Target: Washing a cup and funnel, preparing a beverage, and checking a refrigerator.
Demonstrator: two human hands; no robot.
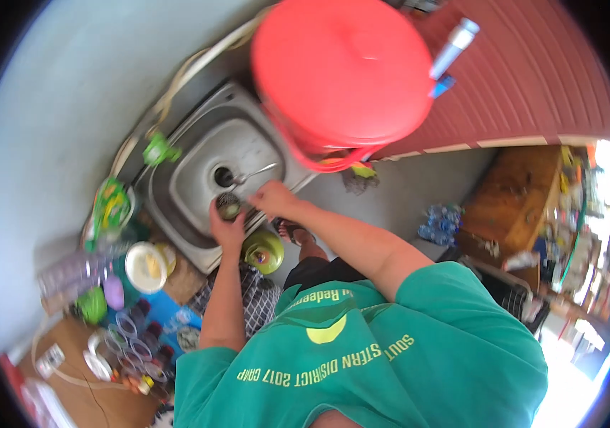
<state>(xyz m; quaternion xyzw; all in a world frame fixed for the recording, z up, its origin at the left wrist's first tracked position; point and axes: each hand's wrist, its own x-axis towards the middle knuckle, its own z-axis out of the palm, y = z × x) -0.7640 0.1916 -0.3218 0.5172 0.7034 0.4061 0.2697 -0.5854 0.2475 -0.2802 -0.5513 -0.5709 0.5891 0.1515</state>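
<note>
My left hand (227, 227) holds a small round cup-like item (228, 207) over the near rim of a stainless steel sink (176, 214). The item has a dark, mesh-like part and a paler part nearer me; blur hides its exact kind. Close to its right is my right hand (274, 199), fingers curled in, and whether they grip anything is hidden. Inside the basin, a slim shiny metal piece (256, 173) lies beside the dark drain hole (223, 176).
A large red lidded bucket (337, 75) stands right of the sink. Left are a green packet (112, 203), a white tub (146, 267) and several clear cups (134, 342). Below the sink edge sits a lime-green basin (263, 251). Plastic bottles (440, 224) lie by a wooden cabinet (508, 192).
</note>
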